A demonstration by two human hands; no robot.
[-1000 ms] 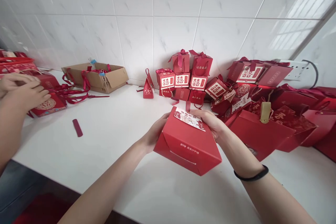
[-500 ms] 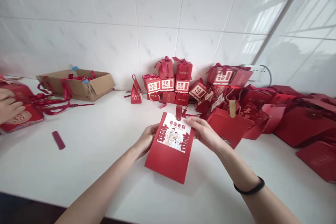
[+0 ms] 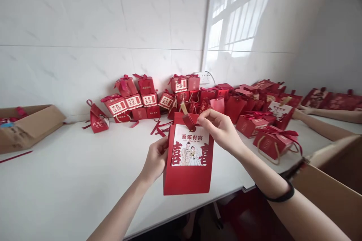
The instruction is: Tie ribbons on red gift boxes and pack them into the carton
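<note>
Red paper bag [image 3: 186,179] is upright, held in the air just over the near edge of the white table [image 3: 70,180], with the printed label [image 3: 190,150] facing the camera. Left hand [image 3: 155,158] is clamped on the bag's left edge, thumb in front and fingers behind. Reads as a brace to hold the body square. Right hand [image 3: 220,131] pinches the small dark-red tab [image 3: 189,121] at the bag's mouth between thumb and forefinger, other fingers curled clear. Probably held high and face-on so mouth and tab are in plain sight. Black band [image 3: 278,192] on the right wrist.

Just behind the bag, loose ribbon strips [image 3: 158,128] lie on the table. Past them is a stack of small red boxes [image 3: 132,101], backed against the tiled wall with labels out, likely for support. A triangular box [image 3: 97,120] stands apart to its left. An open cardboard box [image 3: 31,126] sits at the far left.

To the right is a crowded spread of red bags. The nearest is a box with rope handles [image 3: 271,144] and a bow. Wall socket [image 3: 205,78] above the pile. Another person's arm [image 3: 325,128] lies on the table among the bags at far right, and I can't tell what that hand is gripping. Brown carton [image 3: 333,192] at lower right, beside the right forearm.
</note>
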